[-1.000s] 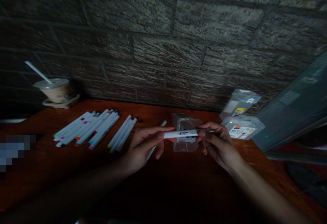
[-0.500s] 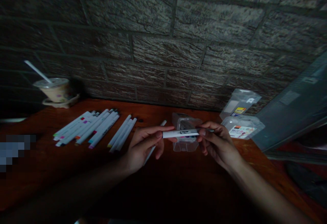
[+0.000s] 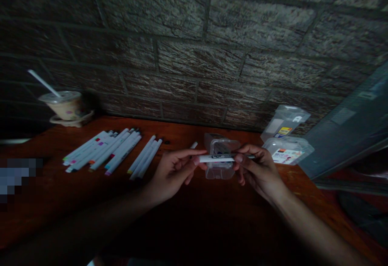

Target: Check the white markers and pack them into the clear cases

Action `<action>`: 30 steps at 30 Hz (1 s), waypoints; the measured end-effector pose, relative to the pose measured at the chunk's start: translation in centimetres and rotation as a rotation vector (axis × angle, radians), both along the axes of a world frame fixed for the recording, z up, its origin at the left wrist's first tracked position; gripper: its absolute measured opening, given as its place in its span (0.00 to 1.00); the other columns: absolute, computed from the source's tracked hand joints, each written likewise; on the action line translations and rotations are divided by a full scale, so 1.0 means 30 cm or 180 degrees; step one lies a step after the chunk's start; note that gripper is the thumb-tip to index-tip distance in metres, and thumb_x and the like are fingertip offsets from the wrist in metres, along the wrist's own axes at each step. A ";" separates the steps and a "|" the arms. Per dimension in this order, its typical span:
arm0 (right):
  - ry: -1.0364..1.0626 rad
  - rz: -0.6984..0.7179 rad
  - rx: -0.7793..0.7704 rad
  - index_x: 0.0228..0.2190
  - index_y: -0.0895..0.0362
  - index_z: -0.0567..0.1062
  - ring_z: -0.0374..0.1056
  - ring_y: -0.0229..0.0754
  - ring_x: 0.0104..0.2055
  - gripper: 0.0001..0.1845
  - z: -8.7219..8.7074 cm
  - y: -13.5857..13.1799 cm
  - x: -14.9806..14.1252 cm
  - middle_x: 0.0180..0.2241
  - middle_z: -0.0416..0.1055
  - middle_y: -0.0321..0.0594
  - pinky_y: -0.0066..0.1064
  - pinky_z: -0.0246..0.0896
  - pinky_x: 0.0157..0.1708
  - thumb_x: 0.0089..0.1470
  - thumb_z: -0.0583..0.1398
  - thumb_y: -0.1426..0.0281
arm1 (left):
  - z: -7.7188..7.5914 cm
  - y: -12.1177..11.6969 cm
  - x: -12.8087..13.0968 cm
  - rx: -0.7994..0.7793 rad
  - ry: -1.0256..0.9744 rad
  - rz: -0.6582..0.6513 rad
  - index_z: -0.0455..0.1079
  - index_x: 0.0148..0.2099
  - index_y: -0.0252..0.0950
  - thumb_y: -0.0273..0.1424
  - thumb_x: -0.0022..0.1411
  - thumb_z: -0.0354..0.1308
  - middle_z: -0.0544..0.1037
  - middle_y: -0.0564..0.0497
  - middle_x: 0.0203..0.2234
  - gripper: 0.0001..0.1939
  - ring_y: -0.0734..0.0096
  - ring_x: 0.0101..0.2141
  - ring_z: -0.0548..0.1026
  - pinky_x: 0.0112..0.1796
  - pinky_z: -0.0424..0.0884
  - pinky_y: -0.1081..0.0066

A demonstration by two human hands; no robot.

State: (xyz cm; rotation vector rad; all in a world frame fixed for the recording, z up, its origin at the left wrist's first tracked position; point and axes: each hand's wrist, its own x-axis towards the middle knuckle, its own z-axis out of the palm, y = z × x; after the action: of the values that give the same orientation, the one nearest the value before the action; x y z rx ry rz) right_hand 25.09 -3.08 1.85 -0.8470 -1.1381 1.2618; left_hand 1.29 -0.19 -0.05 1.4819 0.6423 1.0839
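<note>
A white marker with dark printing lies level between my two hands, in front of a clear plastic case. My left hand pinches its left end between thumb and fingers. At the other end, my right hand grips it with thumb and fingertips closed. Behind my left hand another white marker shows only its tip; the rest is hidden. The open case holds something partly covered by the marker and my fingers.
Several white markers with coloured ends lie in rows on the wooden table. A drink cup with a straw stands back left. Two clear plastic containers sit at the right, by a grey panel. A brick wall rises behind.
My left thumb and fingers have shifted slightly right along the held marker, which has turned a little. The other marker behind my left hand is now more covered. My right hand has barely moved.
</note>
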 end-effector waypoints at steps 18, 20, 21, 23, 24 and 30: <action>-0.0227 0.0285 0.0212 0.30 0.56 0.81 0.73 0.36 0.15 0.10 -0.021 -0.003 0.006 0.22 0.81 0.36 0.22 0.70 0.13 0.51 0.75 0.66 | 0.004 0.014 0.009 0.0633 0.0423 0.0422 0.80 0.38 0.34 0.30 0.58 0.70 0.84 0.49 0.29 0.06 0.71 0.27 0.78 0.28 0.72 0.74; -0.0222 0.0296 0.0233 0.30 0.56 0.81 0.73 0.36 0.14 0.10 -0.022 -0.004 0.006 0.22 0.81 0.36 0.22 0.70 0.13 0.51 0.75 0.66 | 0.006 0.014 0.010 0.0646 0.0425 0.0435 0.80 0.37 0.34 0.29 0.57 0.70 0.84 0.50 0.28 0.06 0.72 0.27 0.78 0.28 0.72 0.74; -0.0221 0.0292 0.0234 0.29 0.56 0.81 0.73 0.36 0.14 0.09 -0.022 -0.005 0.005 0.21 0.81 0.36 0.22 0.71 0.13 0.51 0.75 0.67 | 0.007 0.014 0.010 0.0639 0.0425 0.0432 0.80 0.37 0.34 0.29 0.57 0.70 0.84 0.50 0.28 0.06 0.72 0.26 0.77 0.27 0.71 0.75; -0.0215 0.0260 0.0205 0.29 0.56 0.81 0.73 0.36 0.14 0.09 -0.021 -0.006 0.003 0.21 0.81 0.36 0.22 0.70 0.13 0.51 0.75 0.67 | 0.004 0.013 0.010 0.0609 0.0424 0.0417 0.80 0.38 0.34 0.30 0.58 0.70 0.83 0.50 0.27 0.06 0.74 0.25 0.76 0.24 0.68 0.76; -0.0206 0.0230 0.0173 0.29 0.57 0.81 0.73 0.36 0.13 0.10 -0.019 -0.007 0.002 0.21 0.81 0.37 0.22 0.70 0.12 0.51 0.75 0.67 | 0.001 0.012 0.010 0.0585 0.0422 0.0397 0.80 0.38 0.34 0.30 0.59 0.69 0.83 0.51 0.26 0.06 0.75 0.24 0.75 0.22 0.66 0.77; -0.0027 0.0065 -0.0015 0.25 0.57 0.80 0.72 0.37 0.12 0.12 0.002 -0.008 -0.007 0.20 0.81 0.38 0.21 0.68 0.10 0.48 0.76 0.66 | -0.020 0.003 0.007 0.0230 0.0213 0.0048 0.80 0.49 0.33 0.35 0.65 0.65 0.83 0.48 0.27 0.14 0.80 0.16 0.66 0.17 0.61 0.77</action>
State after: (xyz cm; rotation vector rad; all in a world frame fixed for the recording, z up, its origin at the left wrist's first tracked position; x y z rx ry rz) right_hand 24.86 -3.31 1.90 -0.8468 -1.1534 1.2794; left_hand 1.52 -0.11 -0.65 1.5833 0.6680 1.0826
